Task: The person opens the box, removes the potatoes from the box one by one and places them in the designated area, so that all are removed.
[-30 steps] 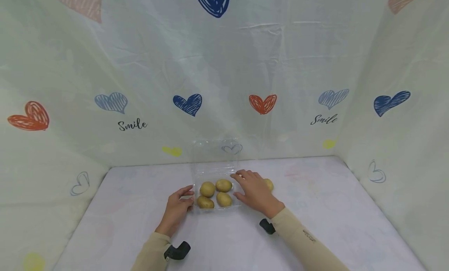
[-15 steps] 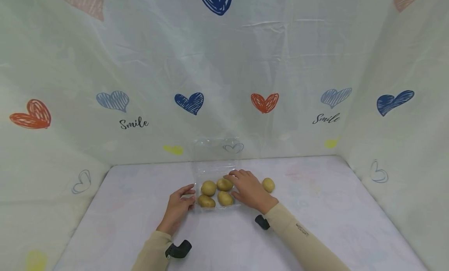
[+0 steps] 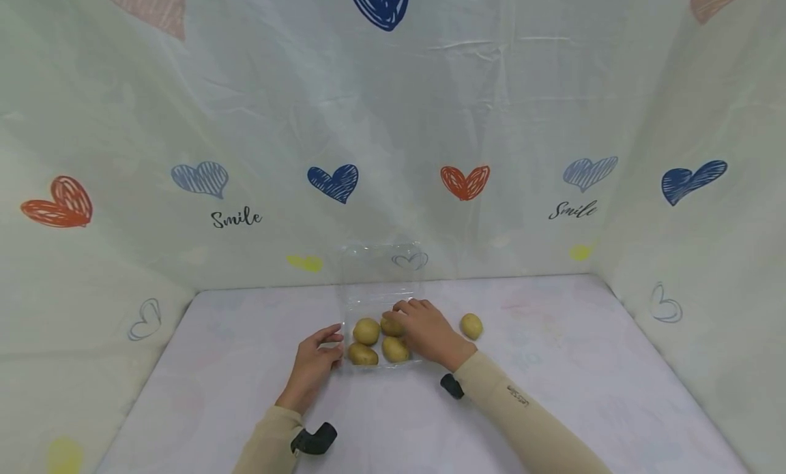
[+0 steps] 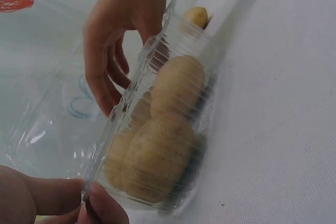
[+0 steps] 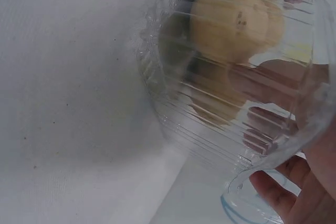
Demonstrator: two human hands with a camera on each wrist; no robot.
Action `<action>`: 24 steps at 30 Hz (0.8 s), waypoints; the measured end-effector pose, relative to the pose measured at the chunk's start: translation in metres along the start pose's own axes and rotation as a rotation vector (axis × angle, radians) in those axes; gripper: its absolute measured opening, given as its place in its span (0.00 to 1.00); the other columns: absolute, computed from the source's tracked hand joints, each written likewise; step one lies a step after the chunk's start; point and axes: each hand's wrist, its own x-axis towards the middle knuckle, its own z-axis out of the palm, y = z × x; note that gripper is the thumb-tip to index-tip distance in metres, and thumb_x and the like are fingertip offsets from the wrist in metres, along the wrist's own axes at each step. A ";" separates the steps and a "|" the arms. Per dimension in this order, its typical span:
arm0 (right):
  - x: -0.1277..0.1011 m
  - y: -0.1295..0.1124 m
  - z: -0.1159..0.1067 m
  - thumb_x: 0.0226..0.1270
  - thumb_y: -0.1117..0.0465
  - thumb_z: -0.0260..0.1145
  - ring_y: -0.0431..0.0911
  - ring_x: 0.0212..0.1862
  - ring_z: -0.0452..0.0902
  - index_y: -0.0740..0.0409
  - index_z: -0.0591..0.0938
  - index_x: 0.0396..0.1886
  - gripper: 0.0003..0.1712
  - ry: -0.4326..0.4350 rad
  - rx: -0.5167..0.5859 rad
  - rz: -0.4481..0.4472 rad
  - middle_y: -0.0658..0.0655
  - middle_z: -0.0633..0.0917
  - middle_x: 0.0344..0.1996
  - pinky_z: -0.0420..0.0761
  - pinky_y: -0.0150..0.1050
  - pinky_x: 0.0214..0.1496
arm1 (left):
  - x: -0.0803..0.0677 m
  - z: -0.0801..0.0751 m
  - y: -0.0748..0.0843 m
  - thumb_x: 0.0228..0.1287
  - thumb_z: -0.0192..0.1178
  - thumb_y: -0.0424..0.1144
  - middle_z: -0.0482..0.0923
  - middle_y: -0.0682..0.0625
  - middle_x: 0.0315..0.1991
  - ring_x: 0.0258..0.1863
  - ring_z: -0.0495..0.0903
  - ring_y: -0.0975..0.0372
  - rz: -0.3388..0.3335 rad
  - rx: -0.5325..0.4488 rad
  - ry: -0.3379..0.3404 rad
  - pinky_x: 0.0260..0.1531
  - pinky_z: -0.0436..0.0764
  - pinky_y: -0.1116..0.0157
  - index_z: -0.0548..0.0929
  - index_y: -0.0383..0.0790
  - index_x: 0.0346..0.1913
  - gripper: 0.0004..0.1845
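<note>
A clear plastic clamshell box [image 3: 391, 366] stands on the table with its lid [image 3: 374, 264] raised at the back. Several potatoes [image 3: 366, 331] lie inside it. My left hand [image 3: 312, 366] is at the box's left side; in the left wrist view its thumb and finger [image 4: 58, 192] pinch the rim. Over the box's right side reaches my right hand [image 3: 430, 332], its loosely bent fingers above the back-right potato [image 3: 391, 326], which they partly cover. Through the ribbed wall [image 5: 184, 114], the right wrist view shows some fingers inside; no firm grip on a potato shows.
One more potato [image 3: 471, 326] lies on the white-covered table [image 3: 552, 392], right of the box. A pale curtain [image 3: 522, 106] printed with hearts closes off the back and sides. Black wrist mounts [image 3: 316, 438] stick out from both sleeves.
My right hand has moved left, from the box's right edge to over the back-right potato, uncovering the loose potato on the table. The left hand stays at the box's left side.
</note>
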 end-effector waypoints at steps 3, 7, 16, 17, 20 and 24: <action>0.000 -0.001 0.001 0.63 0.68 0.78 0.51 0.56 0.82 0.48 0.86 0.58 0.25 0.012 -0.020 -0.017 0.53 0.87 0.53 0.82 0.48 0.62 | -0.001 0.000 0.000 0.70 0.58 0.20 0.77 0.32 0.56 0.34 0.79 0.62 0.002 -0.006 -0.001 0.32 0.82 0.70 0.74 0.22 0.70 0.26; 0.000 -0.001 0.002 0.62 0.68 0.79 0.50 0.52 0.82 0.45 0.88 0.53 0.21 0.029 -0.057 -0.051 0.52 0.87 0.49 0.84 0.47 0.58 | 0.000 0.000 -0.001 0.71 0.58 0.21 0.77 0.32 0.57 0.35 0.79 0.62 0.007 -0.015 -0.006 0.32 0.82 0.70 0.74 0.22 0.70 0.26; 0.000 -0.001 0.001 0.61 0.69 0.79 0.50 0.47 0.80 0.46 0.88 0.50 0.20 0.048 -0.107 -0.078 0.53 0.84 0.43 0.83 0.44 0.51 | 0.000 0.001 0.000 0.71 0.58 0.21 0.77 0.32 0.57 0.35 0.78 0.62 0.005 -0.021 -0.008 0.32 0.82 0.70 0.73 0.22 0.71 0.26; 0.001 -0.001 0.002 0.61 0.69 0.78 0.50 0.46 0.79 0.47 0.88 0.49 0.19 0.056 -0.116 -0.077 0.53 0.84 0.42 0.83 0.44 0.51 | 0.000 0.001 0.000 0.71 0.58 0.21 0.77 0.32 0.57 0.35 0.78 0.62 0.005 -0.023 -0.009 0.32 0.82 0.70 0.73 0.22 0.71 0.26; 0.001 0.001 0.004 0.62 0.71 0.77 0.50 0.46 0.79 0.49 0.87 0.49 0.19 0.060 -0.149 -0.058 0.53 0.84 0.42 0.82 0.44 0.52 | 0.000 0.001 0.000 0.72 0.58 0.21 0.76 0.32 0.57 0.35 0.78 0.62 0.005 -0.024 -0.011 0.32 0.82 0.70 0.73 0.22 0.71 0.26; 0.002 0.002 0.006 0.63 0.71 0.75 0.50 0.48 0.79 0.51 0.87 0.49 0.18 0.052 -0.191 -0.041 0.53 0.85 0.44 0.82 0.44 0.54 | 0.001 0.001 -0.001 0.72 0.59 0.21 0.77 0.32 0.57 0.35 0.79 0.62 0.006 -0.023 -0.011 0.32 0.82 0.70 0.73 0.22 0.71 0.26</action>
